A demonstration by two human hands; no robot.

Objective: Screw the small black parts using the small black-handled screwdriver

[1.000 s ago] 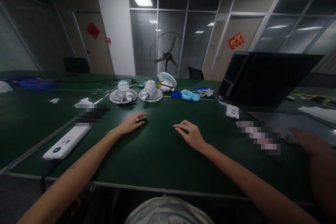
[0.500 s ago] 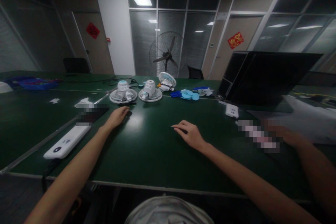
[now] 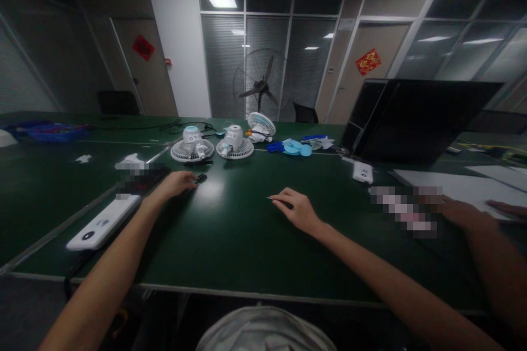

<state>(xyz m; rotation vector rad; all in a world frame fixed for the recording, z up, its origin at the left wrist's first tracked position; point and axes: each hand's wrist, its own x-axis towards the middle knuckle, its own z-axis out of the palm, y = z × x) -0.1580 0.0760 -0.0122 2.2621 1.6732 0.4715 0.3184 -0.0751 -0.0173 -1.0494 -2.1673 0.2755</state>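
Note:
My left hand (image 3: 180, 182) is over the table left of centre. Its curled fingertips pinch the edge of a small dark piece (image 3: 201, 179), whose kind I cannot make out. Nearer the middle, my right hand (image 3: 297, 211) is closed, with thumb and forefinger pinching a thin pointed rod (image 3: 269, 198); only its light tip sticks out to the left. Beyond my left hand, two small white fans (image 3: 192, 145) (image 3: 234, 143) lie face down on their grilles. Behind them a third white fan (image 3: 261, 126) is tilted up. Blue fan blades (image 3: 297, 147) lie to their right.
On the left, a white power bank (image 3: 105, 222) rests by a blurred-out device. Another white device (image 3: 363, 172) sits to the right, before a large black monitor (image 3: 420, 120). A co-worker's hand (image 3: 465, 213) is beside white sheets (image 3: 469, 186). A blue tray (image 3: 57, 131) stands far left.
My left hand has drawn back slightly to the left, exposing the small dark piece at its fingertips. My right hand stays put. The co-worker's white sheet now lies flat instead of raised.

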